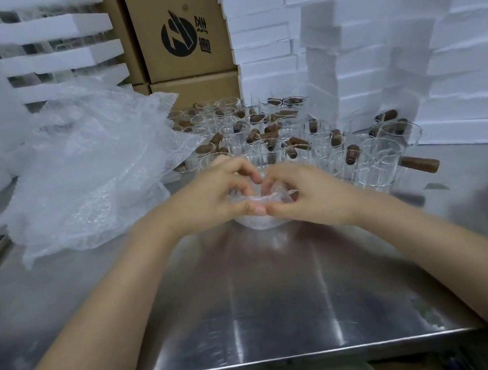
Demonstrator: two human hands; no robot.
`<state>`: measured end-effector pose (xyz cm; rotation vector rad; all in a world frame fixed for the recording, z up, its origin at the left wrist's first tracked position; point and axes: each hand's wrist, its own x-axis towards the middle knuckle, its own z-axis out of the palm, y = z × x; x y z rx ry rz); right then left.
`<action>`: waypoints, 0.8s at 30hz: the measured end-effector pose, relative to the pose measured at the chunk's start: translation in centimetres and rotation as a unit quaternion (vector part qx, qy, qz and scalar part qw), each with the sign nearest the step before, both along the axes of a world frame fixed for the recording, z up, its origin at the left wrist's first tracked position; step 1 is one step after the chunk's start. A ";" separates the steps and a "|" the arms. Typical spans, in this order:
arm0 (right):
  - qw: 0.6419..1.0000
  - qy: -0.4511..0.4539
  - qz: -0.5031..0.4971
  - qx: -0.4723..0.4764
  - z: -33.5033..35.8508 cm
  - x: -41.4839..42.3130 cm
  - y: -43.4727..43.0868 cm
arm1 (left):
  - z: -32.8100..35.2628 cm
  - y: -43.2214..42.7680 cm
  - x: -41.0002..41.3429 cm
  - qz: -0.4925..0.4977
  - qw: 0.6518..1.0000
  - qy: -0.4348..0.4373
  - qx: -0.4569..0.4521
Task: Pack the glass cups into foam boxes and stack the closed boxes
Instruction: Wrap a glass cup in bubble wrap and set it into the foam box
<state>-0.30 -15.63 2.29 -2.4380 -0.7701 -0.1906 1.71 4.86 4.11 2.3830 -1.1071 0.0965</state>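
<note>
Pinching the bubble-wrapped cup (259,223) between them, left hand (212,198) and right hand (306,195) curl fingers (241,169) around it.

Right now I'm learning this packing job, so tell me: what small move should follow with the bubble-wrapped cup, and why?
Probably tuck the loose wrap edge in at the top. The left hand and right hand both pinch the clear bubble wrap gathered over the glass cup on the shiny steel table, so it looks not yet closed up.

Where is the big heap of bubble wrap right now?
Head view: the bubble wrap heap sits at the left of the steel table, just left of the glass cups, beyond the left hand.
</note>
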 end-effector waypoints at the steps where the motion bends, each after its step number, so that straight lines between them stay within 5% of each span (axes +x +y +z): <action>1: 0.999 0.021 -0.003 0.031 0.0 -0.1 -0.2 | 0.0 -0.1 0.0 -0.004 1.000 0.010 -0.005; 4: 0.992 0.059 0.019 0.113 0.3 -0.2 -0.6 | -0.4 -0.3 0.1 -0.004 1.000 -0.012 0.022; 9: 0.996 0.038 0.067 0.054 0.6 0.1 -1.0 | -0.6 -0.9 -0.1 0.020 0.995 -0.064 0.074; 14: 0.993 0.081 0.085 0.030 0.7 0.5 -0.7 | -0.3 -0.1 -0.3 0.059 0.989 -0.019 -0.133; 19: 0.993 0.106 0.035 0.025 -0.1 0.3 -1.0 | -0.5 -0.6 0.0 0.180 0.983 -0.010 -0.036; 24: 0.997 0.070 0.010 0.003 -1.8 0.6 -0.4 | 0.6 -0.3 -0.7 0.148 0.977 0.085 -0.125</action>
